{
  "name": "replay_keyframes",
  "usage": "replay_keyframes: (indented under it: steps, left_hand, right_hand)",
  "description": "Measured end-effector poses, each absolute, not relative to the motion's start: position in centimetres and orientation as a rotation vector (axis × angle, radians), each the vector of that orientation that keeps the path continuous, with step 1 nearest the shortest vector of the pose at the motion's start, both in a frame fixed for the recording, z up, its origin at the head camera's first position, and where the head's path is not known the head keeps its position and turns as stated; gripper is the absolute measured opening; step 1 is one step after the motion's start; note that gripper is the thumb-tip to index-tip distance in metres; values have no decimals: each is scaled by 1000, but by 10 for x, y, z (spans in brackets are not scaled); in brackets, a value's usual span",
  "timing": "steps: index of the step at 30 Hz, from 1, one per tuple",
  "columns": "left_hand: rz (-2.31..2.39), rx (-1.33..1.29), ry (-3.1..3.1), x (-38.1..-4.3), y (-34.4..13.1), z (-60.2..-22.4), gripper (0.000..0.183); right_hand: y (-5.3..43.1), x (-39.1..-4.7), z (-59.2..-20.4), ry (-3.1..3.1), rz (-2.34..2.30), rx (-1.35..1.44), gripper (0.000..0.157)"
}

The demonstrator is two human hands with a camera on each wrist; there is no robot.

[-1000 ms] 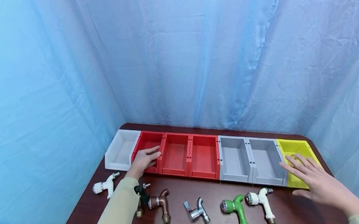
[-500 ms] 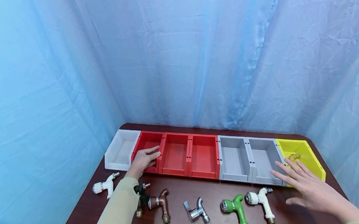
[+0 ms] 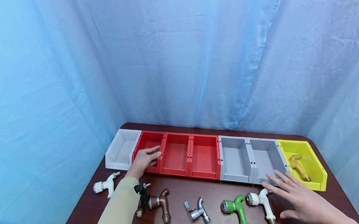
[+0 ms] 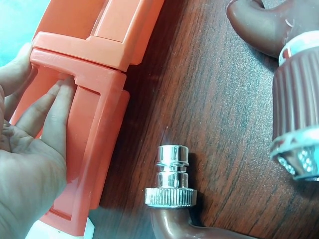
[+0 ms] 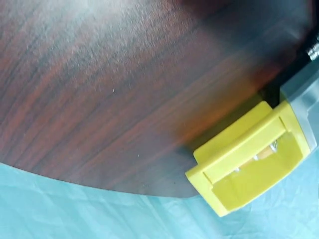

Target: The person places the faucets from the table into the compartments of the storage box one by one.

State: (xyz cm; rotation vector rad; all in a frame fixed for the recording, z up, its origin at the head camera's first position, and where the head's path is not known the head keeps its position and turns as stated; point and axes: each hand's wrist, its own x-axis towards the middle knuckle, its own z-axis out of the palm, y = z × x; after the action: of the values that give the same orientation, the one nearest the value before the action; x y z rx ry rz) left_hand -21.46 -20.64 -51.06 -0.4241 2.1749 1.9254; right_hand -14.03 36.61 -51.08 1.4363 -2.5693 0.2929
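My left hand (image 3: 142, 160) reaches into the leftmost red bin (image 3: 149, 137), its nearly straight fingers touching the wall beside the middle red bin; the left wrist view shows these fingers (image 4: 62, 107) against the red plastic. My right hand (image 3: 299, 199) hovers with spread fingers, holding nothing, over the front of the right grey bin (image 3: 263, 149) and next to a white faucet (image 3: 264, 204). A yellow faucet (image 3: 298, 166) lies in the yellow bin (image 3: 317, 185). In the right wrist view no hand shows, only the yellow bin (image 5: 234, 154) and table.
Along the table front lie a white faucet (image 3: 105, 186), a dark faucet (image 3: 139, 210) partly behind the left sleeve, a brown faucet (image 3: 163, 205), a chrome faucet (image 3: 197, 211) and a green faucet (image 3: 238, 209). A white bin (image 3: 122, 149) ends the row at left.
My right hand has drawn back from over the yellow bin, left and toward me, uncovering the yellow faucet inside. My left hand has stayed in place.
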Motion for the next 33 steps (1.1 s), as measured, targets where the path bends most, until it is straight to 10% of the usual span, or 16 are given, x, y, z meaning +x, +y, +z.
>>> replay_keyframes:
  steps: [33]
  left_hand:
    - [1920,-459,2168,-215,-205,-510,54]
  right_hand:
    - [356,-125,-543,-2638,312,1471,93]
